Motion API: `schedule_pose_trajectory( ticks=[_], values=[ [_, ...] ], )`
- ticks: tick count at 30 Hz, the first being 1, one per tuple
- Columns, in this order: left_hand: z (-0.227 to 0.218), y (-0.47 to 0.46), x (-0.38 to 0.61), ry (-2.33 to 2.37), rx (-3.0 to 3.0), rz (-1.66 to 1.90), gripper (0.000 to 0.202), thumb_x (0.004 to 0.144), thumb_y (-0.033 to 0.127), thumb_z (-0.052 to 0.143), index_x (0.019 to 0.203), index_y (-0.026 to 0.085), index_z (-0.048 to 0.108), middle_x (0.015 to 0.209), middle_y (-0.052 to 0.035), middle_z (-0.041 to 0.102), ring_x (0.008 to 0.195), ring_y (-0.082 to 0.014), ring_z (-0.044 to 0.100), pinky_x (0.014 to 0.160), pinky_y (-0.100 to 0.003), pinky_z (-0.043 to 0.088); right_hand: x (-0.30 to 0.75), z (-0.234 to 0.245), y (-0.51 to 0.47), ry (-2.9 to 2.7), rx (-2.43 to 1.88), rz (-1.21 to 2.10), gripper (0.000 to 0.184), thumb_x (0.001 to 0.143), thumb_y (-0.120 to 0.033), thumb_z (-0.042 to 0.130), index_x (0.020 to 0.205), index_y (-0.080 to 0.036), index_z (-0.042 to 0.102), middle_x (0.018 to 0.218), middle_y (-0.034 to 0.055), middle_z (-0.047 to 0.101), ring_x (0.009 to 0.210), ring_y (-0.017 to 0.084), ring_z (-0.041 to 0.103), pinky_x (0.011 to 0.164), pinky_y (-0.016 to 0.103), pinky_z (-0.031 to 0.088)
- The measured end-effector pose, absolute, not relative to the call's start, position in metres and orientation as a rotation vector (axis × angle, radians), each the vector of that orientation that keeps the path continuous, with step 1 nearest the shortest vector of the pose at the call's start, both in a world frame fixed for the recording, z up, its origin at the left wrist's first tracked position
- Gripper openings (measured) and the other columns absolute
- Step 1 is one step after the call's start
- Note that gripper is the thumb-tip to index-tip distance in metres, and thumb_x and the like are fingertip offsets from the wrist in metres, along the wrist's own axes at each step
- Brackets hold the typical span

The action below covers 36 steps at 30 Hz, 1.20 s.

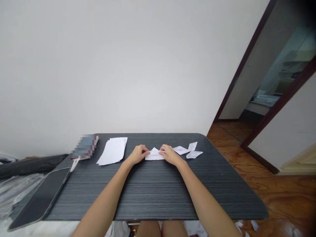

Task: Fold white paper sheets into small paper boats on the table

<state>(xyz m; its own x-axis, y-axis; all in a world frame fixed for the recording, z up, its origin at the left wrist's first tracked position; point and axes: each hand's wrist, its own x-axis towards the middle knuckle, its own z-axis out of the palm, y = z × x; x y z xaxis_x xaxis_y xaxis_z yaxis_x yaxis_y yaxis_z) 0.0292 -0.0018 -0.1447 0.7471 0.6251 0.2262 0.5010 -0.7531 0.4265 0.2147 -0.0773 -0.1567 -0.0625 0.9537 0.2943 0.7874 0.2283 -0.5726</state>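
Observation:
A small white folded paper (154,154) lies on the dark ribbed table (153,187), near its far edge. My left hand (137,154) pinches the paper's left end with curled fingers. My right hand (170,153) presses and grips its right end the same way. Both forearms reach straight out over the table from the near edge.
A stack of white paper sheets (113,150) lies left of my hands. Folded paper pieces (189,150) sit to the right. A book (85,146) rests at the far left corner, a tablet (40,197) overhangs the left edge. Paper scraps (247,226) lie on the wooden floor.

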Motion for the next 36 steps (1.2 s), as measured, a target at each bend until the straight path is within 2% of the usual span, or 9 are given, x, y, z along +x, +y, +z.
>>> schedule_pose_trajectory(
  ticks=[4, 9, 15, 19, 25, 29, 36],
  values=[
    [-0.143, -0.006, 0.032, 0.871, 2.660, 0.492, 0.023, 0.076, 0.024, 0.044, 0.071, 0.013, 0.063, 0.066, -0.0035, 0.056, 0.066, -0.0139, 0.049, 0.064, -0.024, 0.037, 0.214, -0.153, -0.080, -1.957, -1.587, 0.304, 0.010, 0.076, -0.014, 0.047, 0.075, -0.014, 0.057, 0.078, 0.0047, 0.053, 0.076, 0.014, 0.049, 0.073, 0.026, 0.035],
    [-0.144, -0.013, 0.034, 0.795, 2.697, 0.496, 0.018, 0.076, 0.020, 0.043, 0.080, 0.013, 0.059, 0.073, -0.0039, 0.056, 0.071, -0.0150, 0.048, 0.067, -0.026, 0.037, 0.215, -0.151, -0.086, -2.099, -1.473, 0.289, 0.014, 0.076, -0.016, 0.050, 0.088, -0.018, 0.057, 0.085, 0.0034, 0.052, 0.081, 0.014, 0.047, 0.074, 0.028, 0.034],
    [-0.143, -0.019, 0.033, 0.631, 2.740, 0.443, 0.020, 0.079, 0.029, 0.046, 0.087, 0.018, 0.059, 0.080, -0.0020, 0.054, 0.080, -0.0148, 0.048, 0.075, -0.028, 0.035, 0.207, -0.145, -0.091, -2.210, -1.438, 0.164, 0.008, 0.078, -0.019, 0.050, 0.076, -0.017, 0.057, 0.082, 0.0025, 0.054, 0.084, 0.015, 0.045, 0.075, 0.031, 0.029],
    [-0.141, -0.021, 0.034, 0.568, 2.730, 0.504, 0.025, 0.081, 0.032, 0.042, 0.079, 0.016, 0.062, 0.082, -0.0039, 0.054, 0.081, -0.0145, 0.047, 0.076, -0.026, 0.036, 0.202, -0.144, -0.090, -2.185, -1.446, 0.159, 0.013, 0.080, -0.021, 0.048, 0.072, -0.015, 0.058, 0.076, 0.0027, 0.055, 0.077, 0.014, 0.049, 0.072, 0.029, 0.031],
    [-0.143, -0.014, 0.035, 0.764, 2.619, 0.536, 0.024, 0.077, 0.029, 0.046, 0.068, 0.014, 0.061, 0.070, -0.0031, 0.058, 0.070, -0.0141, 0.049, 0.068, -0.024, 0.037, 0.204, -0.154, -0.080, -1.989, -1.486, 0.338, 0.015, 0.077, -0.023, 0.050, 0.074, -0.014, 0.062, 0.074, 0.0046, 0.060, 0.070, 0.014, 0.053, 0.065, 0.023, 0.036],
    [-0.144, -0.010, 0.033, 0.933, 2.566, 0.473, 0.024, 0.074, 0.032, 0.048, 0.073, 0.013, 0.063, 0.067, -0.0031, 0.059, 0.065, -0.0148, 0.050, 0.061, -0.024, 0.036, 0.207, -0.155, -0.077, -1.928, -1.606, 0.385, 0.015, 0.074, -0.024, 0.052, 0.076, -0.014, 0.063, 0.076, 0.0064, 0.063, 0.073, 0.017, 0.055, 0.065, 0.025, 0.036],
    [-0.141, -0.015, 0.034, 0.977, 2.608, 0.395, 0.020, 0.074, 0.028, 0.049, 0.085, 0.016, 0.061, 0.084, -0.0037, 0.059, 0.083, -0.0191, 0.050, 0.073, -0.031, 0.035, 0.206, -0.152, -0.079, -1.927, -1.615, 0.413, 0.014, 0.073, -0.022, 0.050, 0.075, -0.015, 0.063, 0.075, 0.0060, 0.064, 0.072, 0.017, 0.055, 0.063, 0.024, 0.035]
  ],
)
